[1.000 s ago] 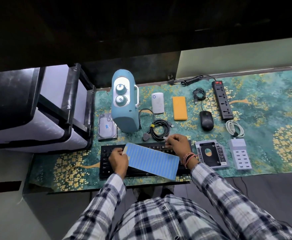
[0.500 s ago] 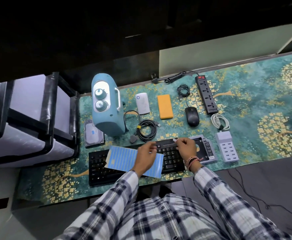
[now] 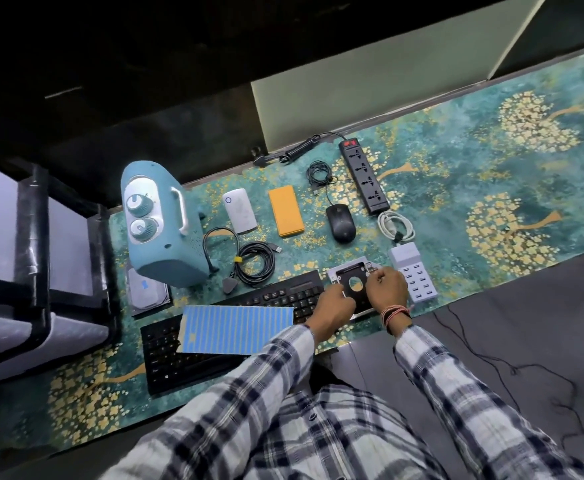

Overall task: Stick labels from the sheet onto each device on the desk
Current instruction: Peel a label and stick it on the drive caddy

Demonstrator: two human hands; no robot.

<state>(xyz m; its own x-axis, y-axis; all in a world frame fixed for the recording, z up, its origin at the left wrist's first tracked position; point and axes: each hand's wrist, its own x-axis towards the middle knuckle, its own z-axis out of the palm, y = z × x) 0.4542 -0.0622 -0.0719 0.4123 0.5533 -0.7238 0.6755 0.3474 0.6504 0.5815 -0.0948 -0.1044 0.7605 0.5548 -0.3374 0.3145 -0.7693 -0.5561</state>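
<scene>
Hands (image 3: 363, 296) on drive caddy (image 3: 351, 277) beside keyboard (image 3: 283, 299)

This looks like a home or small-office computer desk. A teal desk mat (image 3: 491, 188) with gold tree patterns covers the surface, and computer gear lies across it: a black keyboard (image 3: 186, 362) at the near edge, a black mouse (image 3: 341, 223), a power strip (image 3: 365, 176) toward the far edge, a bare hard drive (image 3: 146, 296), coiled cables (image 3: 254, 263) and a white multi-port charger (image 3: 413, 277). Stacked plastic drawers (image 3: 24, 271) stand past the left edge.
</scene>
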